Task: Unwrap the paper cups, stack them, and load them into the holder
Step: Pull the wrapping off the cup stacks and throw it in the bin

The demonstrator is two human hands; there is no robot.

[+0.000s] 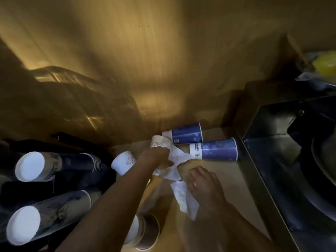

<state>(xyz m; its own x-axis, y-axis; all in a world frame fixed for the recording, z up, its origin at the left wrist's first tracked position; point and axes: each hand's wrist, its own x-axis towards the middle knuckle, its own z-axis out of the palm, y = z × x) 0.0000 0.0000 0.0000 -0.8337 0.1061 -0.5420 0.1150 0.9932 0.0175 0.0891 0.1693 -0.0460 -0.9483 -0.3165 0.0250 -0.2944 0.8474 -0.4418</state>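
Observation:
My left hand (156, 159) grips the upper end of a crumpled white plastic wrapper (183, 190), close to a white cup with a line drawing (159, 143). My right hand (205, 184) presses on the wrapper's lower part. Two blue paper cups (187, 133) (218, 150) lie on their sides just beyond my hands. Another white cup (122, 161) lies left of my left wrist. Under my left forearm lies a short stack of cups (145, 231). At the left, two long dark-printed cup stacks (54, 165) (49, 219) rest in a black holder (76, 180).
The wooden counter (234, 188) ends at a wooden back wall (163, 60). A dark metal sink (291, 160) runs along the right side. A yellow object (325, 65) sits at the far right. The scene is dim.

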